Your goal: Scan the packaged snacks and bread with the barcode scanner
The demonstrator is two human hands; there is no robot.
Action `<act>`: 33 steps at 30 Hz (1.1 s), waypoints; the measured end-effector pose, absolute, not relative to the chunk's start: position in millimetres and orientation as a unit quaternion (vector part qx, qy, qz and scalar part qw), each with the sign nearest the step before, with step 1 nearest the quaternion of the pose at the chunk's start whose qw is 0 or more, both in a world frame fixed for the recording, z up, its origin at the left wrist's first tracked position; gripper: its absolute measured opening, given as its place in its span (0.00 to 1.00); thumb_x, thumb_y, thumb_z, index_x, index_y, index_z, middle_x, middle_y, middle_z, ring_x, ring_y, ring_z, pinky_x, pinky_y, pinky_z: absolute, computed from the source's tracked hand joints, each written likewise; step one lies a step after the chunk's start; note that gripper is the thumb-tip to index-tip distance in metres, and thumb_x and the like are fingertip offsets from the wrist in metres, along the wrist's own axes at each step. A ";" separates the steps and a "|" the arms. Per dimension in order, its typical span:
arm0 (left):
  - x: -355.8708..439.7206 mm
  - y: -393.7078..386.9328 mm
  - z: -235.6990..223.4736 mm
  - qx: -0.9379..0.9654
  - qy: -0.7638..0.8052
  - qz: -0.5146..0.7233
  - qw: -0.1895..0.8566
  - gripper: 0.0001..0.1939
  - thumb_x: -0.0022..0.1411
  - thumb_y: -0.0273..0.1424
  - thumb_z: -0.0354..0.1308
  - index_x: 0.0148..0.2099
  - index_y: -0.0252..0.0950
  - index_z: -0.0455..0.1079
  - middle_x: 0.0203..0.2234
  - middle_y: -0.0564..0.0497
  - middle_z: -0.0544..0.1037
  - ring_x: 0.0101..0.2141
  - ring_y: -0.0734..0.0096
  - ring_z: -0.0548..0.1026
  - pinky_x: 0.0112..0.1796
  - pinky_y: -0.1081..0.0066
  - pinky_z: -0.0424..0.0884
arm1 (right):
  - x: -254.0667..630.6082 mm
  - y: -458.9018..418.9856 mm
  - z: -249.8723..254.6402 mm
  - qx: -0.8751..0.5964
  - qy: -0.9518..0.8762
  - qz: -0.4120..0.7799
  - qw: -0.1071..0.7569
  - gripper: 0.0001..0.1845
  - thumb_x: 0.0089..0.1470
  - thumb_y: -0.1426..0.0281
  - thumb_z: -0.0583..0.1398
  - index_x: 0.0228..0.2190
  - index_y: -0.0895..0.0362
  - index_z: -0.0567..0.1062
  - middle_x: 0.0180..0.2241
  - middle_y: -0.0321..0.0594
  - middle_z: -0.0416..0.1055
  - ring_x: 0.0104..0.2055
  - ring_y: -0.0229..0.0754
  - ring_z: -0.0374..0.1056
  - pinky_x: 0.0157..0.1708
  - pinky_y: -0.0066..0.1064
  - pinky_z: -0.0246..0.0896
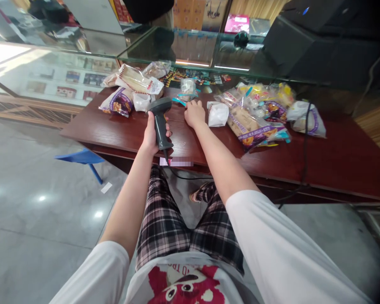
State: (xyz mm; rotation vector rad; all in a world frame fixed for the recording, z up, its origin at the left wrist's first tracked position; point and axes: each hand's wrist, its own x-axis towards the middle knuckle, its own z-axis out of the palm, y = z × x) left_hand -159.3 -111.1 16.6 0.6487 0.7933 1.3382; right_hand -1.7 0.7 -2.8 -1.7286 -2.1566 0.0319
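A dark grey barcode scanner (161,122) is upright in my left hand (151,134), the fingers wrapped round its handle and its head tilted toward the packets. My right hand (195,114) has its fingers curled at the near edge of a small clear packet with blue trim (187,89), apparently a wrapped bread, and closes on that edge. Left of the scanner lies a pile of packaged breads, among them a purple-printed bag (118,101) and a long clear pack (137,80). A white wrapped packet (218,114) rests just right of my right hand.
More bagged breads (247,122) heap up on the right of the brown table (202,145). The scanner's black cable (190,178) loops below the table edge. A glass display case (66,78) stands behind, a dark monitor (304,55) at right, a blue stool (82,157) at left.
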 end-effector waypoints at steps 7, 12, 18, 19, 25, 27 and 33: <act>-159.3 -110.7 16.4 0.283 0.349 0.593 0.668 0.35 0.60 0.62 0.44 0.38 0.33 0.70 0.17 0.52 0.71 0.15 0.75 0.70 0.21 0.73 0.68 | -1.9 1.7 -3.4 -0.590 -0.786 0.007 0.182 0.28 0.59 0.77 0.49 0.60 0.56 0.64 0.64 0.49 0.56 0.61 0.58 0.55 0.55 0.55 0.56; -159.1 -110.9 17.4 0.302 0.371 0.582 0.657 0.36 0.60 0.62 0.42 0.38 0.33 0.70 0.17 0.53 0.70 0.16 0.76 0.69 0.22 0.73 0.69 | -2.0 2.9 -4.4 -0.590 -0.789 0.010 0.171 0.23 0.61 0.75 0.48 0.53 0.60 0.71 0.66 0.50 0.53 0.62 0.58 0.55 0.58 0.57 0.52; -159.7 -110.0 16.0 0.284 0.348 0.591 0.670 0.35 0.60 0.62 0.44 0.38 0.33 0.70 0.18 0.52 0.71 0.15 0.75 0.70 0.22 0.72 0.69 | -1.5 9.1 -7.5 -0.576 -0.799 0.018 0.172 0.25 0.58 0.78 0.46 0.56 0.64 0.67 0.66 0.51 0.55 0.60 0.55 0.60 0.59 0.53 0.52; -160.0 -109.8 15.4 0.284 0.345 0.591 0.671 0.35 0.60 0.62 0.44 0.38 0.33 0.70 0.18 0.52 0.71 0.15 0.75 0.70 0.22 0.72 0.69 | -1.6 9.8 -7.9 -0.574 -0.799 0.021 0.175 0.26 0.58 0.78 0.46 0.56 0.65 0.67 0.65 0.51 0.56 0.60 0.55 0.60 0.59 0.53 0.52; -160.2 -109.8 15.5 0.298 0.343 0.588 0.669 0.35 0.61 0.62 0.42 0.37 0.33 0.69 0.17 0.53 0.71 0.14 0.77 0.68 0.22 0.74 0.68 | -2.0 7.2 -9.8 -0.560 -0.792 0.022 0.242 0.24 0.59 0.77 0.45 0.52 0.62 0.70 0.58 0.52 0.65 0.57 0.53 0.63 0.58 0.51 0.54; -159.5 -110.6 17.1 0.297 0.347 0.587 0.668 0.35 0.61 0.62 0.42 0.37 0.33 0.69 0.17 0.53 0.71 0.14 0.78 0.68 0.21 0.74 0.68 | 0.4 5.7 -10.5 -0.541 -0.789 0.017 0.291 0.22 0.60 0.77 0.44 0.48 0.61 0.73 0.52 0.51 0.69 0.56 0.53 0.64 0.58 0.50 0.55; -157.9 -111.9 20.1 0.287 0.360 0.588 0.664 0.34 0.61 0.61 0.42 0.36 0.33 0.69 0.17 0.53 0.71 0.14 0.77 0.68 0.21 0.74 0.68 | 6.6 2.9 -9.8 -0.521 -0.773 0.006 0.363 0.20 0.63 0.72 0.45 0.49 0.56 0.72 0.52 0.48 0.67 0.59 0.54 0.58 0.59 0.52 0.54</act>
